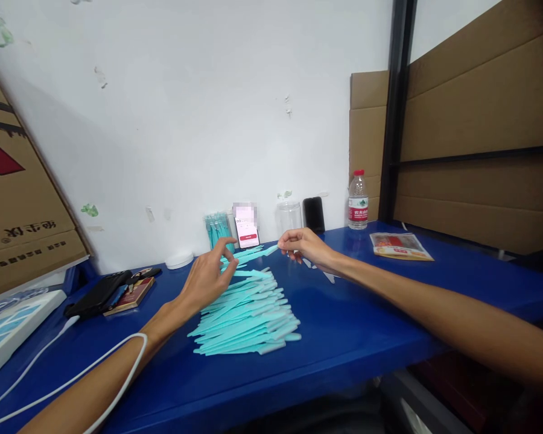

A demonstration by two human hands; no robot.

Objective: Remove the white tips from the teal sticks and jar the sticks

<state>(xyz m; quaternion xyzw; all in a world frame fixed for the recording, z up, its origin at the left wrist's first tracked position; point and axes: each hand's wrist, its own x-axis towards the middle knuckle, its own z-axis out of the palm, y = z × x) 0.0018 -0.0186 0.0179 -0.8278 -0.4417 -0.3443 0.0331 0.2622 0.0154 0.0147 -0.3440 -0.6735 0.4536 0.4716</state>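
Note:
My right hand (299, 244) pinches the end of a slim turquoise plastic stick (270, 249), which looks like an interdental brush. It points leftward over other turquoise sticks lying behind the main pile. My left hand (210, 271) hovers at the pile's left rear, thumb and fingers apart, with nothing visibly gripped. Below both hands, a broad pile of the same sticks (253, 313) lies in a rough stack, their paler ends toward the right. Small clear pieces (328, 277) rest on the table under my right wrist.
Against the wall stand a jar of turquoise sticks (218, 229), a lit phone (247, 226), a clear jar (289, 217), a dark phone (314, 214) and a water bottle (358, 202). A white cable (138, 346) crosses my left forearm. A packet (400, 246) lies right on the blue table (344, 325).

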